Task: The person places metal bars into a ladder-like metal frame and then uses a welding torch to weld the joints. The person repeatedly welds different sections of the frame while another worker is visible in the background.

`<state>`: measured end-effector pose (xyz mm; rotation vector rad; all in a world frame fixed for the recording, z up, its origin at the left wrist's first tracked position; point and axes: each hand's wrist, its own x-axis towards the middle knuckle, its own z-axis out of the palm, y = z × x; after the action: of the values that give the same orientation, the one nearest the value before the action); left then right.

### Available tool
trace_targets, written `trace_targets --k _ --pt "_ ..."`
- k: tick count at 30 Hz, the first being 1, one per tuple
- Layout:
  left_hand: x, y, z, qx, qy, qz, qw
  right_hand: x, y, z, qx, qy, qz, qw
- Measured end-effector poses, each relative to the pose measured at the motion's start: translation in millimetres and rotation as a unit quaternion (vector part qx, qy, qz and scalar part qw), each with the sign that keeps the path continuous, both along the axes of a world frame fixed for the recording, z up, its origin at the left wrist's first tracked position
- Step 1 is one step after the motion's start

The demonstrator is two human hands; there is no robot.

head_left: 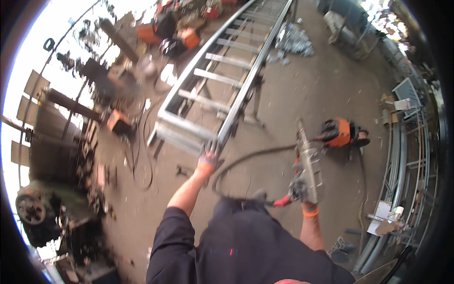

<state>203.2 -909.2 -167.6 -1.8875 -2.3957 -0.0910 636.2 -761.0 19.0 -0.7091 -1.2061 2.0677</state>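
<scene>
My left hand (pixel 211 152), in a grey glove with an orange cuff, lies with fingers stretched out on the near right corner of a long ladder-like metal frame (pixel 217 59). My right hand (pixel 299 188), gloved the same way, is closed around a long, light-coloured metal piece (pixel 308 161) that points away from me. Beside that hand is a red handle (pixel 282 201) with a dark hose (pixel 236 163) looping left of it. Blur hides whether the right hand also holds the handle.
An orange and black wheeled machine (pixel 338 132) stands right of the metal piece. Metal lengths lie on a rack (pixel 395 165) along the right side. Crumpled silvery material (pixel 294 40) lies beyond the frame. Machinery with a handwheel (pixel 30 209) and cables fill the left.
</scene>
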Motion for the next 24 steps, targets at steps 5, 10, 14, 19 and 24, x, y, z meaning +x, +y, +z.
trace_targets --k 5,10,14,19,24 --pt "43 -8 17 0.026 -0.328 0.229 0.916 -33 9 37 -0.017 0.077 0.044 0.996" --pt "23 30 -4 0.118 -0.466 0.381 0.790 -61 -11 44 0.065 -0.025 0.030 0.997" --pt "-5 42 -9 0.033 -0.438 0.366 0.820 -58 -45 30 0.017 -0.046 0.009 0.999" --pt "-41 109 21 0.168 -0.271 0.186 0.929 -87 -89 15 -0.224 0.149 -0.054 0.962" --pt "-60 150 18 -0.006 -0.211 0.177 0.961 -128 -92 36 0.244 -0.319 -0.086 0.912"
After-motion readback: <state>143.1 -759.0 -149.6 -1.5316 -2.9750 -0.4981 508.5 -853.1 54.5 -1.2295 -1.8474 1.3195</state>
